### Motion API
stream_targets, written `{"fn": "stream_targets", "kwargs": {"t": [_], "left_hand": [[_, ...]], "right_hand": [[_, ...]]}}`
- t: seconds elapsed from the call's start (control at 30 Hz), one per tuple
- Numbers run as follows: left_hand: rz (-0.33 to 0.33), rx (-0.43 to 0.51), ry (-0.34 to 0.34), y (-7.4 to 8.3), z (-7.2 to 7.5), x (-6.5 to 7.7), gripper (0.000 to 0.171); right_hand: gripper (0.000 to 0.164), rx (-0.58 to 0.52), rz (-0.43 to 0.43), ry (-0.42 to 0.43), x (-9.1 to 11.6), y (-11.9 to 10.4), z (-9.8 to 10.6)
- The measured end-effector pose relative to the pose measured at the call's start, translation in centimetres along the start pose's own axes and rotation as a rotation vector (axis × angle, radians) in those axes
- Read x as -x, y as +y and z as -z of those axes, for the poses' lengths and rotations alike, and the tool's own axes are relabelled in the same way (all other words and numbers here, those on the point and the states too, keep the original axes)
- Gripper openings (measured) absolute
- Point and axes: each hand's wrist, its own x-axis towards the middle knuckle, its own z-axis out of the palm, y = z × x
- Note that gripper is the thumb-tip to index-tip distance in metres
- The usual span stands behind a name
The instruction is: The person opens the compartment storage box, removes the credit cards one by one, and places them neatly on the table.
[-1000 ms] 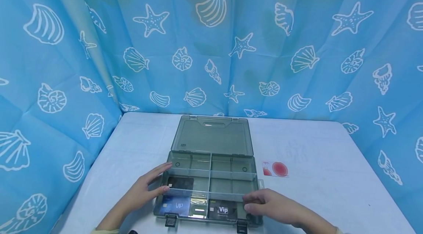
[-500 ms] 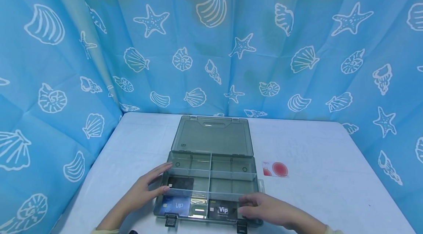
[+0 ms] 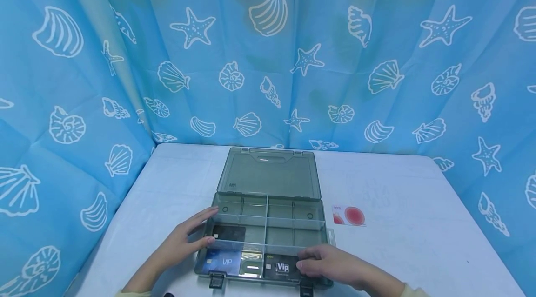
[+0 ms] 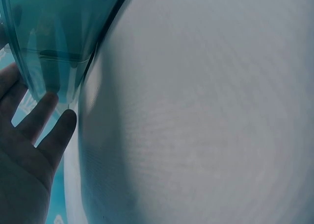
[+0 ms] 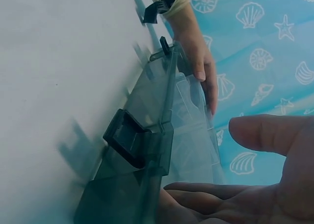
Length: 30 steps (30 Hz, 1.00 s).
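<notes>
A translucent grey-green compartment box (image 3: 296, 232) lies with its lid (image 3: 270, 176) folded back, away from me. My left hand (image 3: 182, 241) rests at its left side, fingers spread along the wall, as the left wrist view also shows. My right hand (image 3: 331, 264) reaches over the front right compartment, its fingers (image 5: 196, 197) dipping inside and the thumb held apart. Its fingertips overlap the right end of a black Vip card (image 3: 281, 266) lying there. A blue VIP card (image 3: 222, 261) and a gold card (image 3: 251, 264) lie in the front left compartment, a black card (image 3: 229, 232) behind them.
A red and white card (image 3: 349, 215) lies on the white table (image 3: 393, 222), right of the box. Two dark latches, one of them the right latch (image 3: 306, 288), hang open at the box front. A blue shell-print curtain (image 3: 268, 55) surrounds the table.
My right hand has slid a little left across the front right compartment, toward the black Vip card. The left hand and the box have stayed in place.
</notes>
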Motion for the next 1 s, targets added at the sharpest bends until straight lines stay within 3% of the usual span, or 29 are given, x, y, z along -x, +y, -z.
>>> {"fn": "stream_targets", "kwargs": {"t": [0.47, 1.0], "left_hand": [[0.016, 0.004, -0.007, 0.1, 0.0, 0.0, 0.071], [0.009, -0.004, 0.0, -0.1, 0.0, 0.0, 0.071]], "right_hand": [[0.051, -0.045, 0.078, 0.0, 0.8, 0.2, 0.2], [0.053, -0.037, 0.111, 0.019, 1.6, -1.4, 0.3]]}}
